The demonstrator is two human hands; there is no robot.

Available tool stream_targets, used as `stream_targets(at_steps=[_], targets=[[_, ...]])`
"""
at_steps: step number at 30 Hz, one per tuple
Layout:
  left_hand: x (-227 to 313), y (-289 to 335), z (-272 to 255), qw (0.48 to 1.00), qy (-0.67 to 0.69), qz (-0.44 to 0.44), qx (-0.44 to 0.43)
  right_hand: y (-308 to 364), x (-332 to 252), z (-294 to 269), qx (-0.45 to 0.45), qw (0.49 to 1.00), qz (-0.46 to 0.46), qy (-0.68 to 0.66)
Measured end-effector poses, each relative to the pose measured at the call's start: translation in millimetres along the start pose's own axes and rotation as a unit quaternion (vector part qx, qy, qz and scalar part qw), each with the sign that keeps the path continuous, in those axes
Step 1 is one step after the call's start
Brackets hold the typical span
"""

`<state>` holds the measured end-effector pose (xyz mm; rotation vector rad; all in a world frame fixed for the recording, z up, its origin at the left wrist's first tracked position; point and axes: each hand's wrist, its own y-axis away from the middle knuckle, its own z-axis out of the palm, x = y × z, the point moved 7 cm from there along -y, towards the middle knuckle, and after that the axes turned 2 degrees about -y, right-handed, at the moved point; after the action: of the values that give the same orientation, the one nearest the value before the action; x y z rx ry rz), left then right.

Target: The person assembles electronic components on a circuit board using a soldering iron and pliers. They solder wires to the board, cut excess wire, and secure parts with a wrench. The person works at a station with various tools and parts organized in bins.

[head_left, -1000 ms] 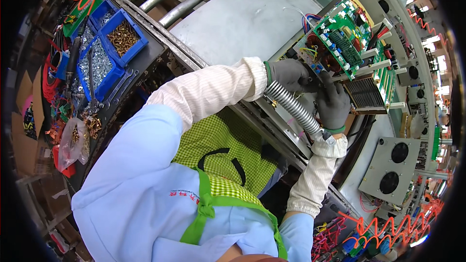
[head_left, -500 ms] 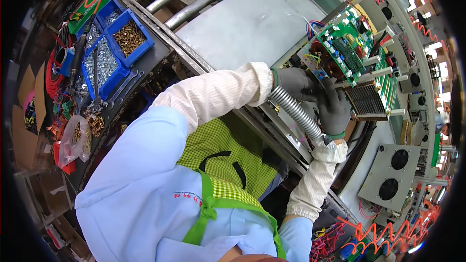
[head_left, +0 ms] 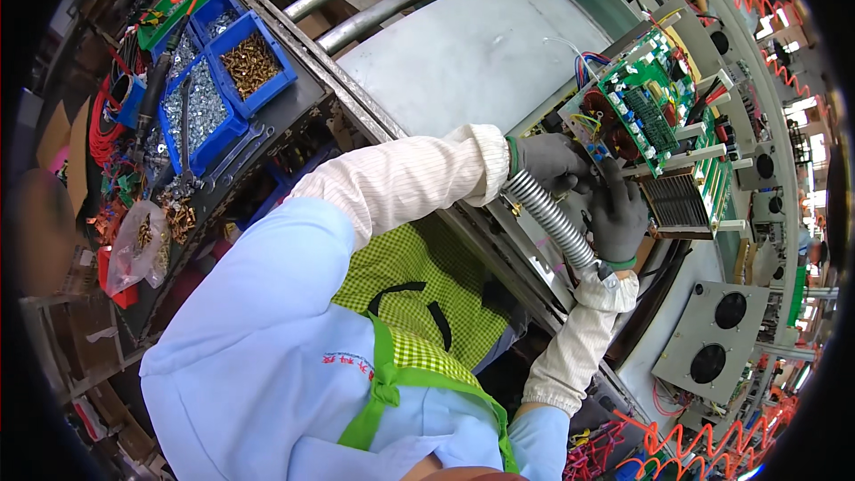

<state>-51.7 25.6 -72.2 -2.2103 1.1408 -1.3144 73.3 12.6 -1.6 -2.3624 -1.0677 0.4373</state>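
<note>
Both my hands wear dark grey gloves and work at the near-left edge of an open electronic unit with a green circuit board (head_left: 643, 107). My left hand (head_left: 548, 160) is closed, its fingers bent against the unit's edge beside a small board with wires. My right hand (head_left: 618, 224) reaches up from below, its fingertips curled in near the left hand's. What the fingertips hold, if anything, is hidden. A thick metal coil spring (head_left: 557, 221) runs slantwise just below the left hand to the right cuff. The unit's dark finned heat sink (head_left: 681, 202) sits right of my right hand.
Blue bins of brass screws (head_left: 248, 65) and silvery fasteners (head_left: 198, 111) stand at the left, with wrenches (head_left: 242, 153) beside them. Metal rollers (head_left: 392, 2) lie beyond a pale metal sheet (head_left: 463, 49). A grey panel with two fans (head_left: 712, 338) stands at the lower right.
The view has shifted a little, so most of the scene sits slightly farther right and lower. Both hands stay at the unit's edge, with only slight finger movement.
</note>
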Motion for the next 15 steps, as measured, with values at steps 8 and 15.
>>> stream_targets(at_steps=[8,15], targets=[[-36,10,30,0.797,0.48,-0.365,0.019,1,-3,0,0.014,1.0,-0.02,0.012],[4,2,-7,0.907,0.306,-0.283,0.055,-5,-17,-8,0.06,0.997,-0.038,0.02]])
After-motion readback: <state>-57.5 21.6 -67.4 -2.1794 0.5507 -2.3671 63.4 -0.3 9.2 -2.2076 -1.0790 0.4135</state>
